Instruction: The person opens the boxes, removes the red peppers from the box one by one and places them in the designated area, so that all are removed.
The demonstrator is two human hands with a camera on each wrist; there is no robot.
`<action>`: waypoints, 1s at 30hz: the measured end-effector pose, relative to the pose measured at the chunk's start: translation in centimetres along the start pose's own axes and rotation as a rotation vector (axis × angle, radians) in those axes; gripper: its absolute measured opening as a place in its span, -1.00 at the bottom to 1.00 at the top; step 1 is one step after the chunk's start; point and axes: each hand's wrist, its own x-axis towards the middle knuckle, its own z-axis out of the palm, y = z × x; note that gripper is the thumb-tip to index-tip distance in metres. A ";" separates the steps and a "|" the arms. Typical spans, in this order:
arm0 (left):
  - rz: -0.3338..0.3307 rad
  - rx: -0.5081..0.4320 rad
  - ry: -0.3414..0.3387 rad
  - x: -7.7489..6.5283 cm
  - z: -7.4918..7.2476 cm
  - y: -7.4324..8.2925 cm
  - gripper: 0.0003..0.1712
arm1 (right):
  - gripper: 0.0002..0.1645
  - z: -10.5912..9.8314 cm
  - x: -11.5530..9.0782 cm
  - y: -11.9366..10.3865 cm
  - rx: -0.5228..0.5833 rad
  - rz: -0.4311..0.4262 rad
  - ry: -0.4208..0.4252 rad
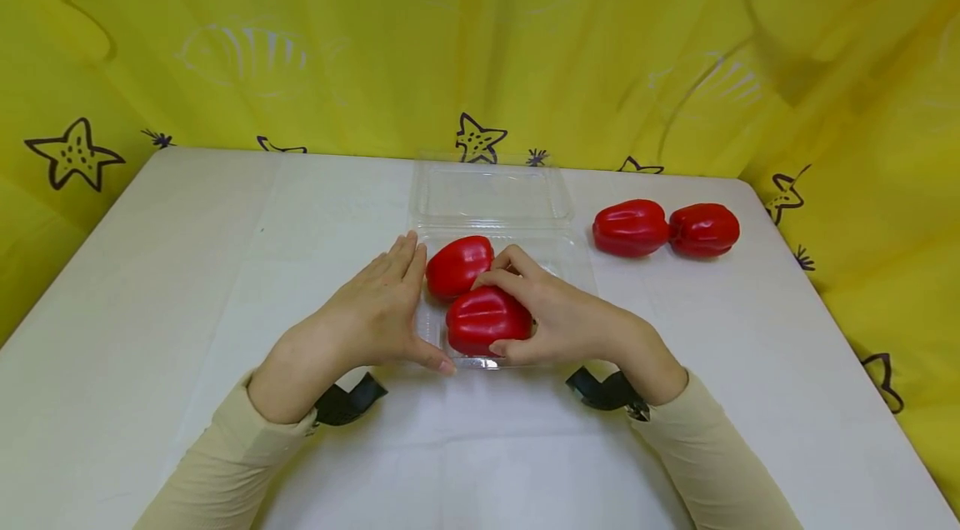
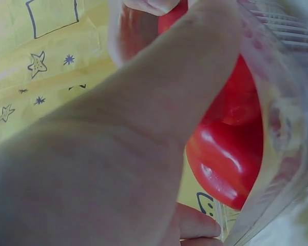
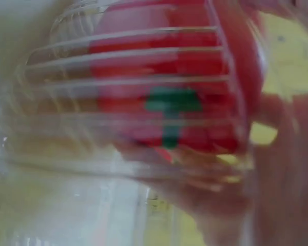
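Note:
A clear plastic clamshell box [image 1: 577,263] lies opened in the middle of the table, its lid [image 1: 491,192] folded back. Two red bell peppers sit in its base: a farther one [image 1: 457,263] at the left and a nearer one [image 1: 480,317] by the front wall. My right hand [image 1: 555,309] grips the nearer pepper, thumb at its front and fingers over its far side. In the right wrist view that pepper [image 3: 164,56] shows a green stem [image 3: 172,105] through the ribbed clear wall. Along the box's left side rests my left hand [image 1: 378,309], fingers straight, thumb stretched toward the front corner.
Two more red bell peppers, one [image 1: 630,227] beside the other [image 1: 703,230], lie end to end on the white table [image 1: 225,280] right of the lid. A yellow curtain [image 1: 360,38] with starfish and fish drawings hangs behind and at both sides.

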 end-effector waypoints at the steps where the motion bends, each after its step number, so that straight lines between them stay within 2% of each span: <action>1: 0.000 0.002 0.001 0.0 0.0 0.0 0.59 | -0.26 0.0 0.0 -0.1 -0.008 0.003 0.002; 5: 0.003 0.005 0.007 -0.1 0.0 -0.1 0.59 | -0.21 0.2 0.2 -0.4 -0.053 0.004 0.017; 21: 0.005 0.001 0.011 0.0 -0.1 0.0 0.62 | -0.29 -0.6 -0.7 -1.1 -0.245 -0.021 0.035; 30: -0.004 0.001 0.006 0.0 -0.1 0.0 0.62 | -0.30 -1.8 -1.7 -1.7 -0.324 0.077 0.012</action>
